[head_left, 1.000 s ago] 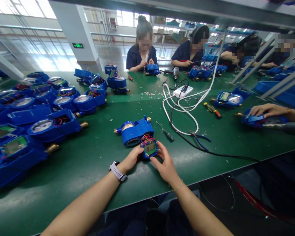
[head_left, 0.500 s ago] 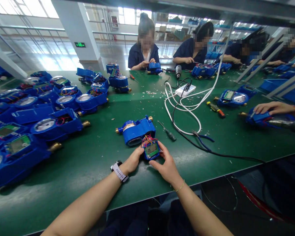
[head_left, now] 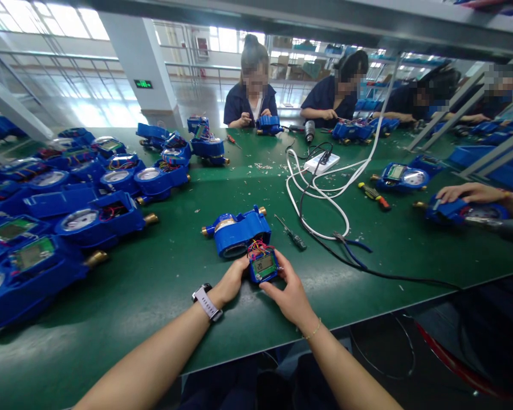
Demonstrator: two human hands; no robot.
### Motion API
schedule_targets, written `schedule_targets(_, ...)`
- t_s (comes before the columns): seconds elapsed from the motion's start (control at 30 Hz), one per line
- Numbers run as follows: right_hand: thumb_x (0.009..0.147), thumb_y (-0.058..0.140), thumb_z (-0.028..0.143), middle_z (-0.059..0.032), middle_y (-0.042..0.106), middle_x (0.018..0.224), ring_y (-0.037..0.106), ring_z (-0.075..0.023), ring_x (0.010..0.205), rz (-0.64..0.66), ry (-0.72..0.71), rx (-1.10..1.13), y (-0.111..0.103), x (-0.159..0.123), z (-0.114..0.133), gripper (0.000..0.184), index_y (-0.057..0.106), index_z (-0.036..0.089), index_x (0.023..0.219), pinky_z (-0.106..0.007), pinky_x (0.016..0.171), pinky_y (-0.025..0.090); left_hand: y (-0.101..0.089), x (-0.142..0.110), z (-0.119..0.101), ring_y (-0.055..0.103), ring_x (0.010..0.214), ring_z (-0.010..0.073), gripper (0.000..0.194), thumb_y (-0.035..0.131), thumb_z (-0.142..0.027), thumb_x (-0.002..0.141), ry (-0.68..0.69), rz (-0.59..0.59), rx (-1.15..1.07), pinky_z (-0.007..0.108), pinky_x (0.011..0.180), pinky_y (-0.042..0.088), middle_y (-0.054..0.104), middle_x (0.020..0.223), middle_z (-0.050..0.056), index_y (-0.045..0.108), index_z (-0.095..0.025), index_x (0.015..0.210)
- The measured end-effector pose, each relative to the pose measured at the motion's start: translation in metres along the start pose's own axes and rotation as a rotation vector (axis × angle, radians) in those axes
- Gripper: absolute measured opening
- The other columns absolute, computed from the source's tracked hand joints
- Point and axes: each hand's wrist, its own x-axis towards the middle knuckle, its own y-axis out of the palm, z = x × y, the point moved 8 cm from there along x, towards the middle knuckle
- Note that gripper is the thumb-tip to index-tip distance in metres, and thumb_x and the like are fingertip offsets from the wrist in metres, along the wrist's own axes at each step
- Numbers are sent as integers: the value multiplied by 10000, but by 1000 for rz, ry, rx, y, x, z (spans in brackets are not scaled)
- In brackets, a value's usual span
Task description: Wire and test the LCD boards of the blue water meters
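Between my two hands is a small display module (head_left: 264,265), a green circuit board with a grey LCD in a blue frame. My left hand (head_left: 233,280) grips its left side, with the fingers partly hidden behind it. On the other side, my right hand (head_left: 289,289) holds the right edge, thumb at the lower corner. Red, yellow and dark wires (head_left: 259,246) run from the module's top towards a blue water meter (head_left: 243,230) with brass ends, which lies on its side just beyond my hands. A thin screwdriver (head_left: 291,232) lies right of the meter.
Many blue meters (head_left: 79,219) crowd the left of the green table (head_left: 154,307). To the right are pliers (head_left: 354,249), a yellow-red screwdriver (head_left: 374,196), and a white power strip (head_left: 321,163) with looped cables. A co-worker's hand (head_left: 474,192) rests on another meter; more people sit opposite.
My hands keep hold of the display module, whose LCD now faces me slightly more squarely. The camera view has tilted a little. The person opposite has shifted a hand.
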Motion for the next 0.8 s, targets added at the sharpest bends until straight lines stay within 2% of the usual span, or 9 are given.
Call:
schedule_targets(0.23,742,723,300,-116,499,1399,537,-260,1210,3,32,24,1,0,-4,772,399,190,1434,-435,1050,426,7,-2,-1,379,1373,316,519,483,-490,944,-25,87,32,481,1178,269,511,1411,103,531,-170,1351)
schedule_targets(0.57,741,727,280,-124,509,1393,541,-267,1214,14,66,100,1,0,-11,782,391,187,1441,-451,1064,414,4,-3,-3,354,1391,293,490,456,-426,956,29,82,66,462,1207,191,461,1454,101,517,-155,1361)
schedule_targets(0.8,744,705,298,-129,566,1331,563,-263,1196,17,56,162,0,3,-12,717,433,165,1394,-409,1040,442,11,-9,-20,353,1391,296,611,423,-577,935,46,77,219,470,1212,181,433,1476,84,491,-174,1388)
